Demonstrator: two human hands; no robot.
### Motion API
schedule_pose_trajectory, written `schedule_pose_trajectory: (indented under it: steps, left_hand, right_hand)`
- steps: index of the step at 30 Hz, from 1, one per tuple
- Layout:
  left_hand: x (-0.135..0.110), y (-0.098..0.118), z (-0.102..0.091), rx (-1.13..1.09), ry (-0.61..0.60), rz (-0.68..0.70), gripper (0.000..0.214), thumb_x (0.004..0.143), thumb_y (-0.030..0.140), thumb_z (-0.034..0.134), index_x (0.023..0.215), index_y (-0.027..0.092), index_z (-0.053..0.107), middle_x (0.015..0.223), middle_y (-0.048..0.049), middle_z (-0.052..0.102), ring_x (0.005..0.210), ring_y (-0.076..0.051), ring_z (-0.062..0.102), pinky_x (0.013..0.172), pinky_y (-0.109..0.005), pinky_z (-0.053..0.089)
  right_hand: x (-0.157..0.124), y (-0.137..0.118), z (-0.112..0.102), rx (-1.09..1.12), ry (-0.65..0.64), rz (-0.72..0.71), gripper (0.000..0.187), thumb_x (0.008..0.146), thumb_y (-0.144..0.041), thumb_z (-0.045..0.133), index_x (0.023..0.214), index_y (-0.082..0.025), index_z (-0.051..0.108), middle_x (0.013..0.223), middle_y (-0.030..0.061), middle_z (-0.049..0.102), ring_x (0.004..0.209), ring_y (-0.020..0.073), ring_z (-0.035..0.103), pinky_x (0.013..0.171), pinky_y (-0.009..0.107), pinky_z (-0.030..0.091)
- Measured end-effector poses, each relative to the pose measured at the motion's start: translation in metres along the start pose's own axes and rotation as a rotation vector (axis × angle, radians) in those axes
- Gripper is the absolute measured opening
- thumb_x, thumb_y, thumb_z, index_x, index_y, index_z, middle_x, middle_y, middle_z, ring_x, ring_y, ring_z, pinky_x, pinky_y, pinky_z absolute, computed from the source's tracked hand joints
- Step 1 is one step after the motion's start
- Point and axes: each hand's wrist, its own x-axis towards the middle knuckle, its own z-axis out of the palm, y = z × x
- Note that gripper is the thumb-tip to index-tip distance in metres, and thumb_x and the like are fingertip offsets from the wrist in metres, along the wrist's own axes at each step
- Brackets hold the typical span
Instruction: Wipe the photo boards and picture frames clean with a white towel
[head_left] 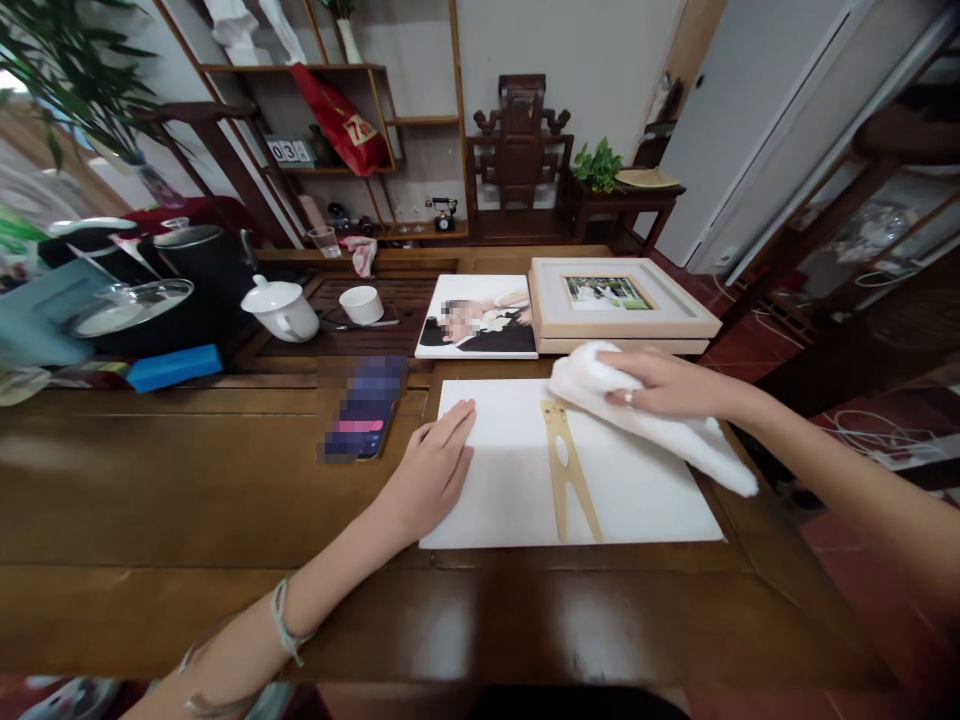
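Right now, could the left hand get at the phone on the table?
Probably yes: the left hand rests at the left side of the white board, seemingly holding nothing, and the phone lies close by on the table, with nothing visible standing between them.

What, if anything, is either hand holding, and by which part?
The right hand grips a white cloth by its bunched upper part. The left hand holds nothing; it rests on the white board.

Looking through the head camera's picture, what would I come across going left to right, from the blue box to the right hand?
Blue box, lidded white cup, phone, left hand, tan A-shaped piece, right hand.
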Motion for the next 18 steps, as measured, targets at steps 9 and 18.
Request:
schedule_pose_trajectory:
  steps: [9, 18]
  left_hand:
    - [0.000, 0.000, 0.001, 0.000, 0.002, -0.007, 0.049, 0.101, 0.024, 0.025, 0.149, 0.015, 0.029, 0.155, -0.0159, 0.034, 0.144, -0.026, 0.030, 0.111, -0.045, 0.030]
    - [0.000, 0.000, 0.001, 0.004, 0.004, -0.004, 0.048, 0.101, 0.025, 0.026, 0.148, 0.014, 0.031, 0.155, -0.0163, 0.033, 0.143, -0.027, 0.031, 0.111, -0.045, 0.030]
  right_hand:
    - [-0.048, -0.010, 0.039, -0.062, -0.028, -0.147, 0.025, 0.071, -0.010, 0.051, 0.091, -0.021, 0.062, 0.129, 0.0088, 0.059, 0.141, 0.0296, 0.031, 0.117, 0.061, 0.012]
    - [-0.111, -0.054, 0.037, 0.024, -0.107, -0.266, 0.047, 0.061, 0.002, 0.045, 0.096, -0.024, 0.062, 0.142, 0.0043, 0.051, 0.139, 0.0234, 0.035, 0.116, 0.051, 0.030]
